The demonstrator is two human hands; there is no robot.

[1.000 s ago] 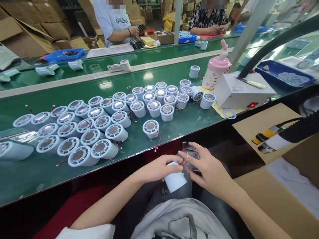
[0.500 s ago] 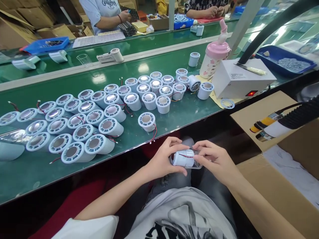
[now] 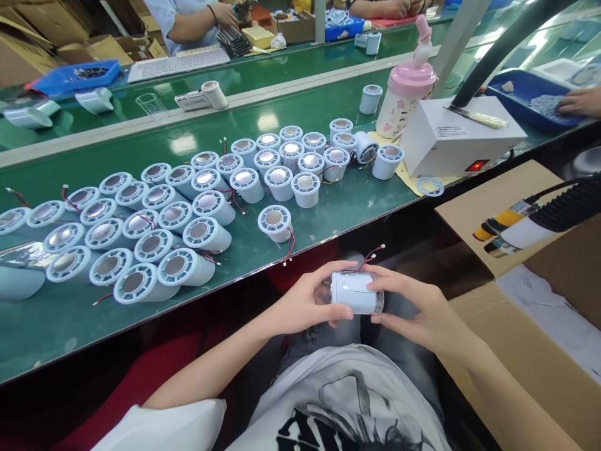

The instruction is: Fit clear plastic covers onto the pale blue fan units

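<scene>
A small white cylinder (image 3: 353, 292) lies on its side above the person's lap, just below the near edge of the green surface (image 3: 328, 225), clamped between both hands: the left hand (image 3: 307, 302) grips its left end with thumb over the top and fingers curled beneath, and the right hand (image 3: 417, 310) closes on its right end, where a clear part shows. Thin red wires (image 3: 370, 255) rise from the top of the cylinder and end in a small white plug, free of both hands. There is one such piece in the hands; on the surface a crowd of like white round housings (image 3: 173, 216) stands and lies in two groups, somewhere past thirty in all, too packed to count exactly, and one single housing (image 3: 275, 222) stands alone nearest the hands with its red lead trailing to the edge. Right of them stand one white box (image 3: 455, 141) with a red lit switch, one pink-lidded bottle (image 3: 404, 100), and a loose white ring (image 3: 429, 186) on a yellow sheet. A black hose (image 3: 507, 50) slants over the box. A cardboard flap (image 3: 498, 207) bearing a yellow-and-black tool (image 3: 530, 222) lies to the right of the hands. Another person's hand (image 3: 580, 100) rests in a blue tray (image 3: 521, 88) at far right, and one more person works across the far belt.
</scene>
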